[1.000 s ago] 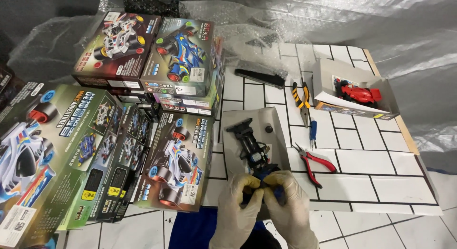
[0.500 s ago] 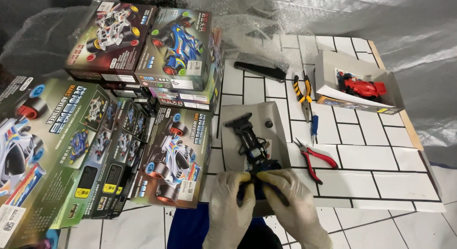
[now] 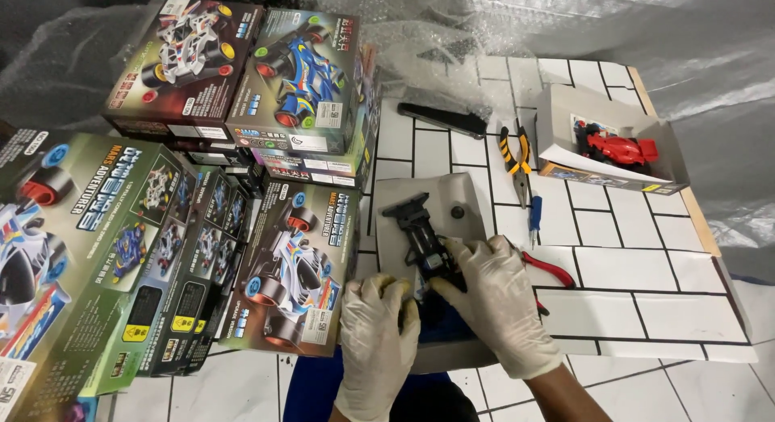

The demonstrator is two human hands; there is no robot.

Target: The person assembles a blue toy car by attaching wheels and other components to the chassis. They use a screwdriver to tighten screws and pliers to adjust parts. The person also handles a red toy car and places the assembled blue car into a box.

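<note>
The black car frame lies on the grey tray, and both gloved hands work at its near end. The right hand grips the frame from above; the left hand pinches it from the side. Judging by the bare frame, assembly is at an early stage: no wheels or body are on it. The pliers lie right of the tray, the toy boxes left of it.

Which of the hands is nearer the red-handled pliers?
Right. The right hand lies over the red-handled pliers, covering part of them; the left hand sits further left, beyond the black chassis.
</note>
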